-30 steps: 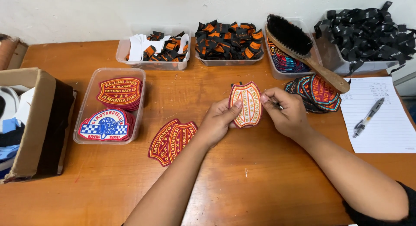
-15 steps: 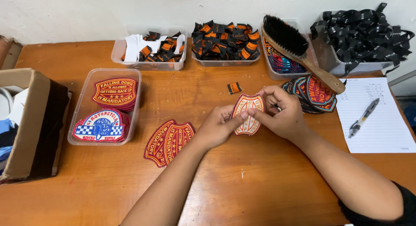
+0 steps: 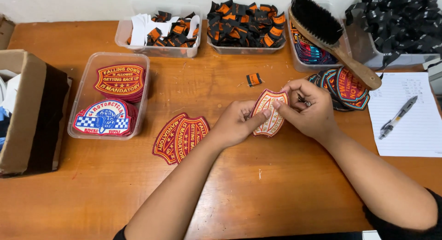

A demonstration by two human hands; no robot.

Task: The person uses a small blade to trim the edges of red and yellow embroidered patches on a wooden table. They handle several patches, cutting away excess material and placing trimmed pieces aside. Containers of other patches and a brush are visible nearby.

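1. Your two hands hold one shield-shaped patch [image 3: 270, 112] just above the middle of the tabletop [image 3: 285, 194], its pale back side turned up to you, apparently for inspection.
2. Your left hand [image 3: 237, 125] pinches the patch's left edge, thumb on top. Your right hand [image 3: 309, 112] is closed on the right edge with its fingers curled over; a small metal tool shows inside them.
3. A like red patch [image 3: 181, 137] lies flat just left of your left hand, apart from it.
4. A small black-and-orange label [image 3: 253, 79] lies loose on the far side of the patch.
5. A stack of round patches [image 3: 345, 87] sits just right of your right hand, partly under a wooden brush [image 3: 331, 37].
6. Bins line the far edge; a clear tray [image 3: 110, 96] stands well left.
7. A paper sheet [image 3: 412, 118] with a pen [image 3: 398, 116] lies right.
8. Open room lies near you, between your forearms.
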